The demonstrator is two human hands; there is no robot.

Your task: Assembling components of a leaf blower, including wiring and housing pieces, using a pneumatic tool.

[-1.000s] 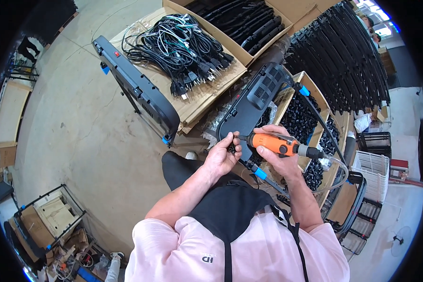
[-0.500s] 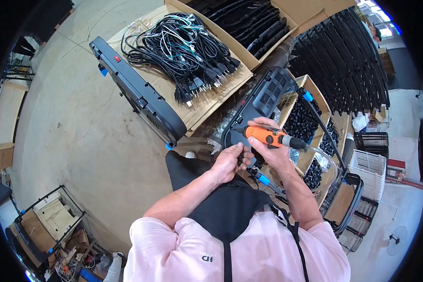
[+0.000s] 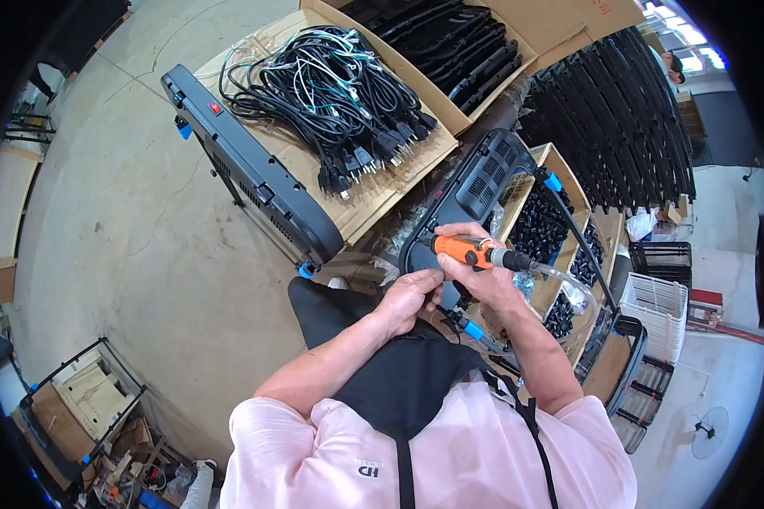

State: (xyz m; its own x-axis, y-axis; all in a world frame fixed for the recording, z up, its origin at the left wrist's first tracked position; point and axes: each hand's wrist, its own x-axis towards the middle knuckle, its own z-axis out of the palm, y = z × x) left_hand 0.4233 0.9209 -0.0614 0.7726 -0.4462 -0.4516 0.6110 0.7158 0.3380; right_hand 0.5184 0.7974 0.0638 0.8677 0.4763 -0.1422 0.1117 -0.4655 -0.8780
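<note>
My right hand [image 3: 481, 278] is wrapped round an orange air screwdriver [image 3: 462, 248], with its tip end over the near part of a long black plastic housing [image 3: 457, 202]. A clear hose [image 3: 556, 273] trails from the tool's dark rear end. Close beside the tool, my left hand [image 3: 409, 299] is closed at the housing's near end. Its fingertips curl inward, and whatever they hold is hidden. The housing has vent slots and stands on a dark frame with blue clips [image 3: 473, 329]. The screwdriver's exact contact point is too small to make out.
Left of my hands stands a similar black housing [image 3: 255, 174] with a red switch. Black power cords [image 3: 339, 93] lie heaped on cardboard beyond it. Boxed black parts [image 3: 450, 51] are at the back. Bins of small black pieces [image 3: 539, 225] and stacked black frames [image 3: 611, 119] are right.
The screwdriver and my right hand have shifted slightly left. My left fingers have drawn in closer, and the dark bits seen at them before are now hidden.
</note>
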